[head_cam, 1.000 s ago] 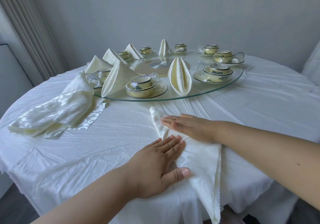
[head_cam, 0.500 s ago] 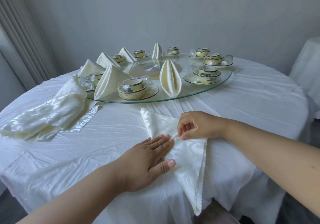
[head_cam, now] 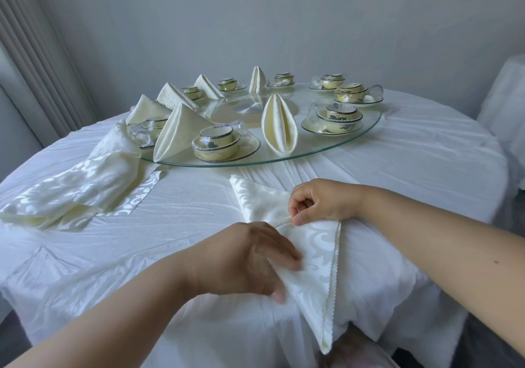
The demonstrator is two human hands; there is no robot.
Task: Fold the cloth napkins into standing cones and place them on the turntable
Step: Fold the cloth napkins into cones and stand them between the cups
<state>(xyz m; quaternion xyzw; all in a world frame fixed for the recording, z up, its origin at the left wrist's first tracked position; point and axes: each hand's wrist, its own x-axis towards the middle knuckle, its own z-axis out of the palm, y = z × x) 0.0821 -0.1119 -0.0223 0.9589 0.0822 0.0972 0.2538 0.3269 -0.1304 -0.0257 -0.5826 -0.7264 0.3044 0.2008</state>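
Two hands work a napkin (head_cam: 309,256) at the table's (head_cam: 426,168) near edge: right hand (head_cam: 318,201) pinches its fold, left hand (head_cam: 247,259) grips it, spare napkins (head_cam: 76,185) lying left, the turntable (head_cam: 355,146) crowded behind.

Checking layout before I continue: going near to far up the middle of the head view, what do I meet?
Left hand → right hand pinching the napkin → turntable near rim → leaf-shaped folded napkin → far standing napkin → wall.

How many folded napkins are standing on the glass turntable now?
6. Two at the near rim: folded napkin left, another in the middle. Three along the left rim. One at the far side. None seems hidden.
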